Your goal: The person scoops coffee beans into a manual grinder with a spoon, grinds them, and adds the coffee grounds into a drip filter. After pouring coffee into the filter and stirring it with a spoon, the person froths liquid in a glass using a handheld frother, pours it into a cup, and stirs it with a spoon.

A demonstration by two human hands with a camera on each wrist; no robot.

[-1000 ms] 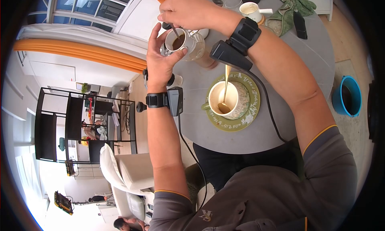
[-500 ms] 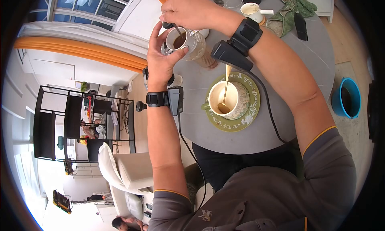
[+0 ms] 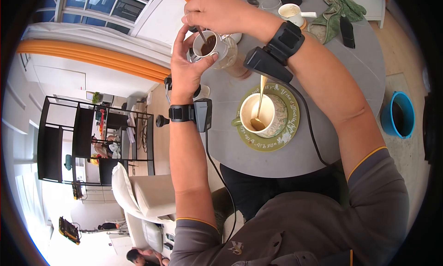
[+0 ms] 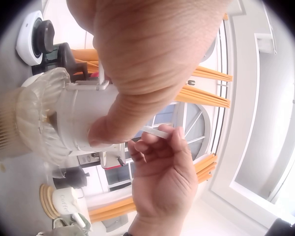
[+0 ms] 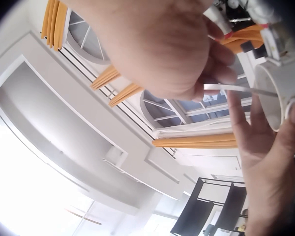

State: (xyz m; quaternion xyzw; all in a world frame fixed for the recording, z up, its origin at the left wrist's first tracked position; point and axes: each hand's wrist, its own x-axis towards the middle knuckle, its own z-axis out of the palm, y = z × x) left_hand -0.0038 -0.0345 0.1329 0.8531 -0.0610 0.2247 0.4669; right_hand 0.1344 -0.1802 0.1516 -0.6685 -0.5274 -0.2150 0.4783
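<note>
My left hand [image 3: 188, 77] grips a white coffee dripper [image 4: 81, 115], thumb at the near side and fingers round the far side. It sits over a clear scalloped glass vessel [image 4: 44, 115] with ribbed lower walls. Dark brown wet contents [image 3: 208, 45] show inside the dripper. From above, my right hand [image 3: 226, 11] pinches the flat, thin handle of a stirrer [image 5: 243, 89], whose lower end is hidden in the brown contents. Nearer my body, a patterned mug [image 3: 248, 110] with a gold spoon [image 3: 260, 107] stands on a green lettered saucer [image 3: 291, 110].
On the grey round table [image 3: 295, 163], a white handled cup [image 3: 290, 13] stands by a green cloth [image 3: 339, 10] and a black object [image 3: 346, 31]. A wrist cable [image 3: 310, 127] runs beside the saucer. A blue bucket [image 3: 399, 113] is on the floor at right.
The stirrer has shifted slightly within the dripper, and the brown contents look darker and more uneven. Both hands keep their holds, nearly in place.
</note>
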